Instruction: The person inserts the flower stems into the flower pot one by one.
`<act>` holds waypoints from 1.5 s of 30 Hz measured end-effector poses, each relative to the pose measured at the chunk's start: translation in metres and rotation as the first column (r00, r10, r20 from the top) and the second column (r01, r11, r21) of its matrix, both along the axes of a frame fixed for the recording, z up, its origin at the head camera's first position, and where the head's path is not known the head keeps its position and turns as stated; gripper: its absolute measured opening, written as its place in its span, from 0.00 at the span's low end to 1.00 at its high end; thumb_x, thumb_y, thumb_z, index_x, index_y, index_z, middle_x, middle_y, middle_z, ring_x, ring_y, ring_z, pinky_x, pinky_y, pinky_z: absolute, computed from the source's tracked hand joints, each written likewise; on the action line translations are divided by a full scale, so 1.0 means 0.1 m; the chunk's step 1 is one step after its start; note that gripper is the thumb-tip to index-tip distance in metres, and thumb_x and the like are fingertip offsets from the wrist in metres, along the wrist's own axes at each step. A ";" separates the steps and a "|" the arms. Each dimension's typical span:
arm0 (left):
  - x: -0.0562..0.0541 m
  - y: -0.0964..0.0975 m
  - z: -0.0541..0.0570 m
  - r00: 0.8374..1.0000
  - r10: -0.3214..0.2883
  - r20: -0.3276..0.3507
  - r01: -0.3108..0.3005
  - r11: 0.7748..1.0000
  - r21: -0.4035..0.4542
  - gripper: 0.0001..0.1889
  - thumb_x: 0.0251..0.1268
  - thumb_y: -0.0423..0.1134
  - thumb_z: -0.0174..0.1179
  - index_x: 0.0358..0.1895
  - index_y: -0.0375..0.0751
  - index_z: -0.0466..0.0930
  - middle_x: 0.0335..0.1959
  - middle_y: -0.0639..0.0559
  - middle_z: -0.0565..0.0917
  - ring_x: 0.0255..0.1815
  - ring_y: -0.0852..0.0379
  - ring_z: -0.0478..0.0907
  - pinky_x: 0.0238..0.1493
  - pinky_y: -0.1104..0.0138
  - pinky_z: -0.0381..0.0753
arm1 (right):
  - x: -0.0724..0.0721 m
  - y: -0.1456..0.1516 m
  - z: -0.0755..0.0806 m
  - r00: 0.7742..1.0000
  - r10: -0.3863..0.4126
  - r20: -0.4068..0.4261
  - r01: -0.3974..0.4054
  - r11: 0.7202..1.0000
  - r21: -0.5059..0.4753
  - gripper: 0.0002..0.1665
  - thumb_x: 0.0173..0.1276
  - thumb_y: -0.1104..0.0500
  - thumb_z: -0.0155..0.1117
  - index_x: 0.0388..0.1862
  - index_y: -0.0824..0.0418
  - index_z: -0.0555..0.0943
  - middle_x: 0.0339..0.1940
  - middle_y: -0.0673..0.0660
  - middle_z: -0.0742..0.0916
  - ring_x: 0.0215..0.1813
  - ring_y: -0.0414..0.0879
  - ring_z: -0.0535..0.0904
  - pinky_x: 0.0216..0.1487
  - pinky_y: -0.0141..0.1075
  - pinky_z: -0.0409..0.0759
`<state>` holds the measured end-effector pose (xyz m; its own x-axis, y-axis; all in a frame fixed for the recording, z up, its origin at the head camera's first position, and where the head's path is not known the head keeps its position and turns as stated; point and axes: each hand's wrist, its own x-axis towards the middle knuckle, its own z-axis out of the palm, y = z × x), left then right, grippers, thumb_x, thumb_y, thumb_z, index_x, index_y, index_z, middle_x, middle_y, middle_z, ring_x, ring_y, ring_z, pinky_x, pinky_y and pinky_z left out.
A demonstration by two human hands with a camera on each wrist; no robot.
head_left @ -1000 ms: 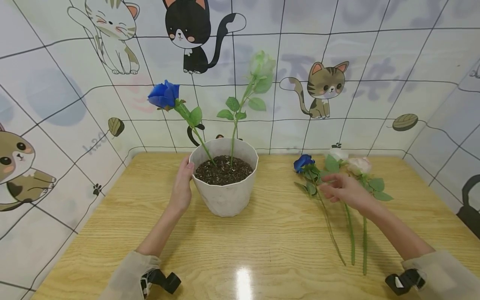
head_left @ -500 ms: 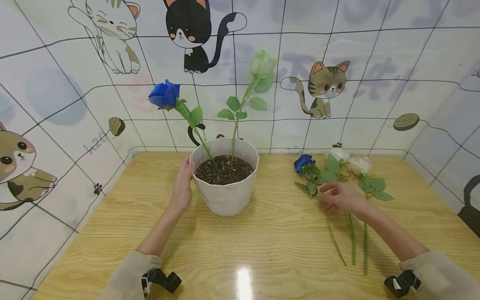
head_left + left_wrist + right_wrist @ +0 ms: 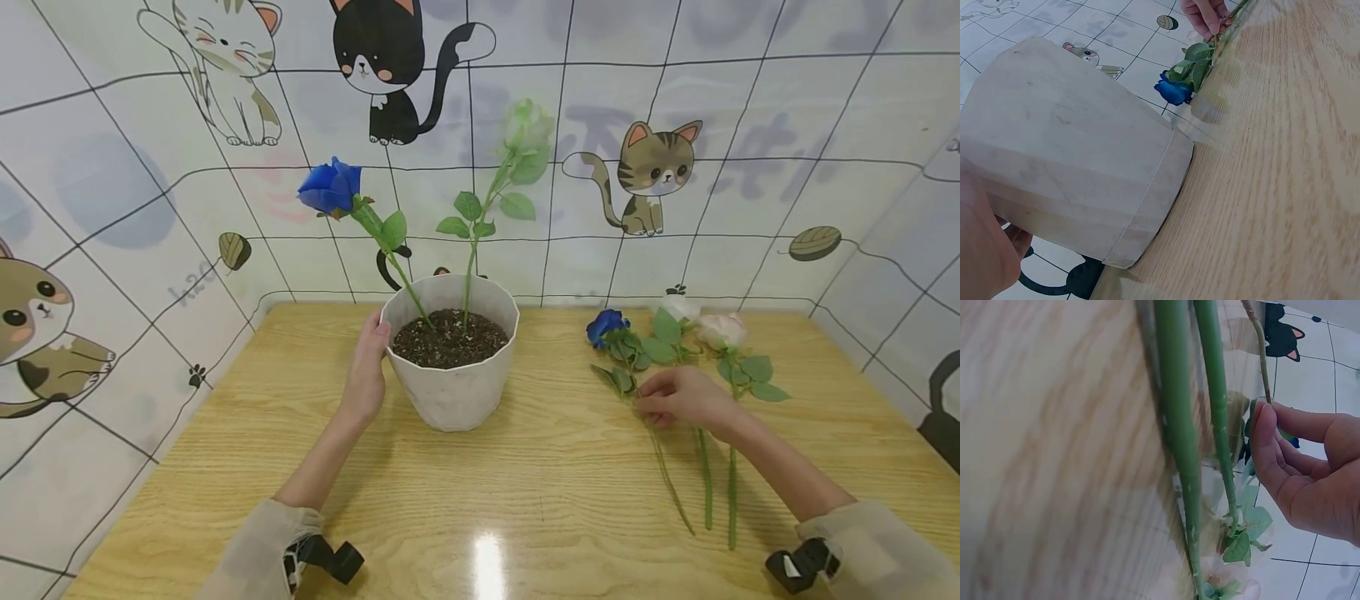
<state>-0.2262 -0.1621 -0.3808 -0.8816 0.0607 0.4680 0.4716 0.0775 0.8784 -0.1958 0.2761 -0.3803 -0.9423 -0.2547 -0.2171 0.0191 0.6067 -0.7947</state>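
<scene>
My left hand (image 3: 365, 373) holds the white flowerpot (image 3: 453, 396) by its left side, thumb at the rim and fingers hidden behind the wall. Dark soil (image 3: 442, 340) fills the pot, with a blue rose (image 3: 330, 187) leaning left and a pale green rose (image 3: 525, 133) leaning right. On the table's right side, my right hand (image 3: 686, 398) pinches the thin stem of a second blue rose (image 3: 606, 327) just below its leaves. The right wrist view shows thumb and fingertips together on that stem (image 3: 1264, 365).
A white rose (image 3: 678, 309) and a pale pink rose (image 3: 722, 331) lie to the right of the second blue rose, stems toward me. The wooden table (image 3: 525, 500) meets a cat-patterned wall covering (image 3: 600, 267) at the back.
My right hand has lowered slightly toward the table and closed thumb and fingers on the lying blue rose's stem. The left hand and the flowerpot have stayed in place.
</scene>
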 end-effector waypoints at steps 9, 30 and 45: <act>-0.01 0.00 0.00 1.000 0.008 0.009 -0.008 1.000 -0.007 0.28 0.80 0.46 0.34 0.73 0.32 0.62 0.67 0.35 0.71 0.67 0.42 0.67 0.67 0.47 0.62 | 0.01 0.00 0.11 0.999 0.019 -0.026 -0.019 0.999 0.026 0.22 0.75 0.60 0.62 0.56 0.79 0.77 0.40 0.61 0.87 0.38 0.50 0.84 0.42 0.44 0.84; 0.00 0.00 0.00 1.000 0.009 0.000 -0.009 1.000 -0.006 0.28 0.79 0.46 0.34 0.73 0.32 0.63 0.66 0.34 0.72 0.66 0.42 0.68 0.67 0.47 0.62 | -0.03 -0.12 0.49 0.978 -0.084 -0.193 0.028 0.961 -0.276 0.22 0.78 0.55 0.59 0.55 0.75 0.75 0.40 0.52 0.86 0.41 0.42 0.83 0.46 0.36 0.83; 0.00 0.00 -0.01 1.000 0.009 -0.007 -0.009 1.000 -0.005 0.28 0.79 0.45 0.34 0.72 0.32 0.63 0.66 0.34 0.72 0.65 0.42 0.68 0.66 0.47 0.63 | -0.08 -0.31 0.83 0.935 -0.212 -0.284 0.001 0.803 -0.596 0.10 0.74 0.61 0.63 0.47 0.67 0.80 0.37 0.55 0.86 0.38 0.45 0.82 0.44 0.33 0.83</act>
